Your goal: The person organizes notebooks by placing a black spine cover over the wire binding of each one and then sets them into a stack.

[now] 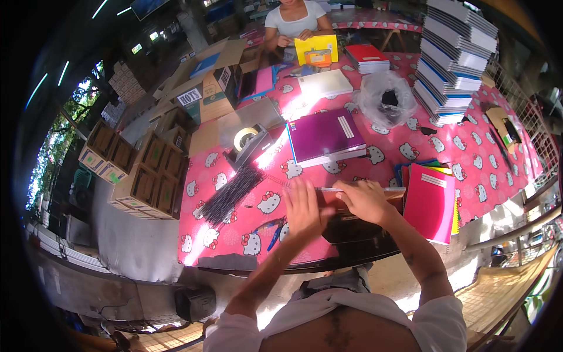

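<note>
At the near edge of the table, a dark brown notebook [387, 202] stands on its side with its bound edge up. My right hand [365, 200] grips that upper edge, fingers curled over it. My left hand [306, 208] lies at the edge's left end with fingers stretched out, slightly smeared by motion. A thin spiral coil [274, 178] sticks out to the left from beneath its fingertips. Left of that hand rest a bundle of black spiral coils [231, 196] and blue-handled pliers [273, 233]. The notebook's lower part falls in shadow.
Purple notebooks [325, 136] lie ahead, pink notebooks [431, 199] at right. Behind are a tape dispenser [249, 146], a clear plastic bag [387, 100] and a tall notebook stack [448, 64]. A person [296, 20] across the table holds a yellow notebook [318, 46]. Cartons [149, 182] stand left.
</note>
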### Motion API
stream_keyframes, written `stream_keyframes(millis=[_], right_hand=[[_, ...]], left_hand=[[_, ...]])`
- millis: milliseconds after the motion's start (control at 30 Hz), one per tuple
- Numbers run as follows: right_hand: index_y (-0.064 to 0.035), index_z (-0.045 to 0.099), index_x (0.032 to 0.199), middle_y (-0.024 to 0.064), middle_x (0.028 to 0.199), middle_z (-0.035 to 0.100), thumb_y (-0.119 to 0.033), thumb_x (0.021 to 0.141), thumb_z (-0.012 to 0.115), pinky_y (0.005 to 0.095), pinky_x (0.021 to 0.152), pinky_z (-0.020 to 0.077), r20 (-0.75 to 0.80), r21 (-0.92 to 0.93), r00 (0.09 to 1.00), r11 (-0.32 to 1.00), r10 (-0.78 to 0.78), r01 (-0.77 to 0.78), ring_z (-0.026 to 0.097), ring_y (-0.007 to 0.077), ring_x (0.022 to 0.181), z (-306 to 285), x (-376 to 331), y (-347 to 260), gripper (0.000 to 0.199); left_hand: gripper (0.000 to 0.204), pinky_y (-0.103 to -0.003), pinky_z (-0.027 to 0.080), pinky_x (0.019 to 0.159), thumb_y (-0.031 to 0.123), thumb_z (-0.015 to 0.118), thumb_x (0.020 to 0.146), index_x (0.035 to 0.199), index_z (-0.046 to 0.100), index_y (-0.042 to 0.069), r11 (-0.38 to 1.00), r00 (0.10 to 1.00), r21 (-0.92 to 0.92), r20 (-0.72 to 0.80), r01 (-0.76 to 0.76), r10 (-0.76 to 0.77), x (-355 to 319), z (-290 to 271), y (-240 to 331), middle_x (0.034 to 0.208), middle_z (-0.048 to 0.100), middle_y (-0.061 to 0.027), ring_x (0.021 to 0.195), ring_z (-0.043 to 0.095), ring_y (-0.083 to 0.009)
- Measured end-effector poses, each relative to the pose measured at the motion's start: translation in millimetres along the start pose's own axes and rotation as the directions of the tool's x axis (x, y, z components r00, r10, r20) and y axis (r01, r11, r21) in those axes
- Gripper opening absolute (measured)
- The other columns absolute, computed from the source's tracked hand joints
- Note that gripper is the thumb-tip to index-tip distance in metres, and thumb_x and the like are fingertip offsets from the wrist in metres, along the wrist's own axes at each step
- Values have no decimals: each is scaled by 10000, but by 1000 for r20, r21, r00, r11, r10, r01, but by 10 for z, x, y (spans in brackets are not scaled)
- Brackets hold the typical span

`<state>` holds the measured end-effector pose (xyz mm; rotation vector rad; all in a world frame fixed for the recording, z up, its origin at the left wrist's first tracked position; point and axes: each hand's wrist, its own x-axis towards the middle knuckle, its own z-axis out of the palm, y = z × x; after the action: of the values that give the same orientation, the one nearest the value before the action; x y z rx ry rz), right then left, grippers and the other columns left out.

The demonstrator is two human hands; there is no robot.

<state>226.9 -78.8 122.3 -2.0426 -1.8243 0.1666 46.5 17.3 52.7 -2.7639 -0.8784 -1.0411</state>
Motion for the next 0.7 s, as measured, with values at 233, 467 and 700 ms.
stream_keyframes(millis=[233,467,700], right_hand=[[-221,588,1198,195,916,679,-384,1009,512,532,820,467,20,-11,999,1000,27,-27,653,401,903,-41,2,5,261],[-180,537,1266,176,874,687,-374,994,544,533,813,484,-51,-12,999,1000,1,-2,688,397,850,-68,5,-70,334],[-151,475,1370,202,1037,700,-266,905,695,511,886,497,-257,92,953,977,-162,191,662,391,1007,-197,-204,157,527]], left_hand=[[936,-660,145,1174,588,547,910,1473,320,-124,997,963,4,261,-78,75,-160,7,52,1537,288,-366,1473,235,-500],[941,-619,194,1177,563,605,890,1484,322,-110,965,922,-79,287,-248,261,-480,5,135,1554,279,-344,1470,264,-464],[793,-668,200,1146,532,481,984,1450,385,-103,949,926,-192,239,-251,293,-587,-25,301,1528,348,-334,1457,310,-461]])
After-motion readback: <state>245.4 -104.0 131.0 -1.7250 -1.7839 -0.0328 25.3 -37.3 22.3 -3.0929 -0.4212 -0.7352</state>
